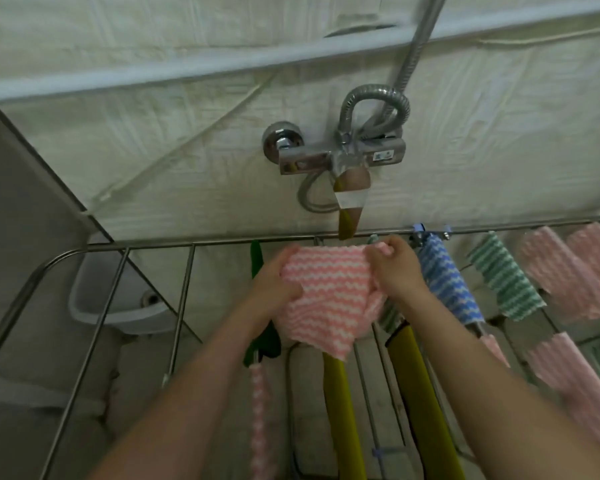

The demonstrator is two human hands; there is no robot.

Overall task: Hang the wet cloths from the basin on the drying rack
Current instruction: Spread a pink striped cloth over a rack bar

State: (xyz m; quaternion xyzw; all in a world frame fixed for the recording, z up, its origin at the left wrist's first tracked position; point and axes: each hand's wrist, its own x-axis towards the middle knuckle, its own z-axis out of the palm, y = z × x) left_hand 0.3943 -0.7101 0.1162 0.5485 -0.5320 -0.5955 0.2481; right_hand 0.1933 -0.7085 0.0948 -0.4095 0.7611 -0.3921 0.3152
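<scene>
A pink-and-white wavy-striped cloth [326,299] is held up over the metal drying rack [187,271], near its far rail. My left hand [274,285] grips the cloth's left edge. My right hand [395,268] pinches its upper right corner close to the rail. The cloth's lower part hangs crumpled between the rack bars. The basin is not in view.
On the rack hang a blue striped cloth [447,282], a green striped one [506,278], pink ones [568,271], a green cloth [260,337], yellow cloths [340,393] and a narrow pink one [260,410]. A wall tap [336,157] with hose sits above. A white sink [118,299] stands lower left.
</scene>
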